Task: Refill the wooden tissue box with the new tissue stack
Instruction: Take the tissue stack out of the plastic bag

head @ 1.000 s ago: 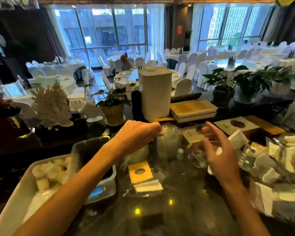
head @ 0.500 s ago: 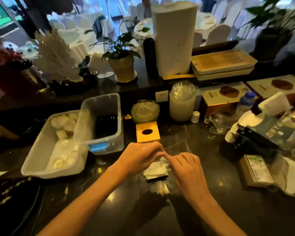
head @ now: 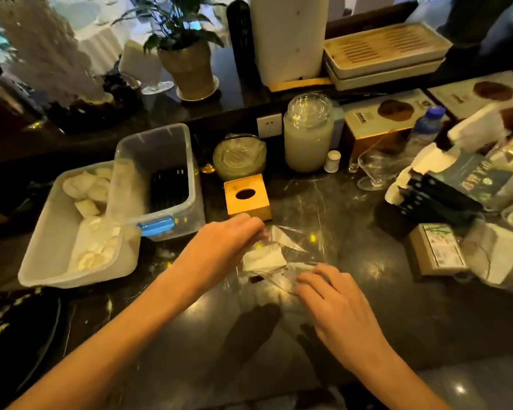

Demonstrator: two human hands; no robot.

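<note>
A small wooden tissue box (head: 247, 196) with an oval hole on top stands on the dark counter. Just in front of it lies a white tissue stack (head: 264, 257) inside a clear plastic wrapper (head: 305, 232). My left hand (head: 219, 247) pinches the wrapper at the stack's far left edge, close to the box. My right hand (head: 335, 303) grips the wrapper at its near right end. The wrapper is stretched between both hands.
Two clear plastic bins (head: 157, 179) with white folded items sit at the left. Behind the box stand a glass lidded bowl (head: 240, 156), a tall frosted jar (head: 308, 134) and a stemmed glass (head: 373, 170). Boxes and packets (head: 444, 190) crowd the right side.
The view has tilted down from the dining hall to the counter. Both hands dropped to the wrapped tissue stack, then moved apart, pulling the wrapper open wider.
</note>
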